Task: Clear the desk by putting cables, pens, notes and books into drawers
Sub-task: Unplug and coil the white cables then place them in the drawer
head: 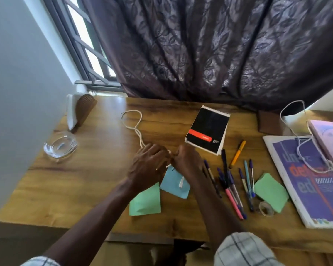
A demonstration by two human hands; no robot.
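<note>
1. We see both hands close together over the middle of the wooden desk [88, 169]. The left hand [149, 164] is curled, fingers bent down on the near end of a white cable [136, 129]; the right hand [186, 160] is closed in a loose fist beside it. We cannot tell whether the right hand grips the cable.
2. The cable loops away from the hands toward the back of the desk.
3. A blue note [174, 186] with a white cable end on it lies just under the hands; a green note [146, 202] touches it on the left.
4. Right of the hands: scattered pens [232, 191], a black notepad [207, 129], another green note [270, 191], a purple book [313, 189] with a second cable [304, 150] across it.
5. A glass dish [60, 148] stands at far left.
</note>
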